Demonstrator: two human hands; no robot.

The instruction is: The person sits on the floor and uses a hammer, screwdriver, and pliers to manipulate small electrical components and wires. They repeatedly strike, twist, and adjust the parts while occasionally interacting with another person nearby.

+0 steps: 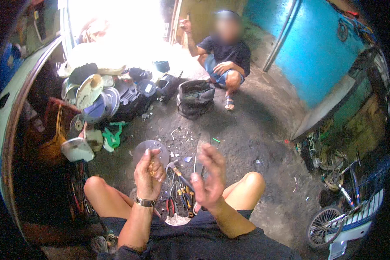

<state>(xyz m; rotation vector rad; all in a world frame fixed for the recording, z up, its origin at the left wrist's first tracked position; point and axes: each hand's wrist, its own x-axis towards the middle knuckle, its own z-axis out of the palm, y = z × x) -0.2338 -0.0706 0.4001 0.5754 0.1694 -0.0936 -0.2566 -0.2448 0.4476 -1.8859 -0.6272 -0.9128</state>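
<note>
**Insp. A:** Left hand point(149, 173)?

**Insp. B:** Raised over the knees, fingers curled together round a small yellowish bit point(152, 169); wristwatch point(145, 202) on that wrist. Thumb and fingertips also pinch the lower edge of a grey round disc point(149, 150), held upright in front of the wearer.

**Insp. A:** Right hand point(209, 177)?

**Insp. B:** Fingers apart, palm turned left, holds nothing. Near the disc, not touching.

**Insp. A:** Below the hands?

**Insp. B:** Tools point(182, 197) w/ red and yellow grips lie in a heap on the floor point(251, 130) between the legs; hammer point(174, 167) just above them.

**Insp. A:** Surroundings?

**Insp. B:** Second person point(224, 56) squats opposite, well apart, dark bag point(195, 99) beside their foot. Pile of fan parts point(104, 93) at left. Bicycle point(338, 203) at right, near a blue wall point(316, 47).
</note>
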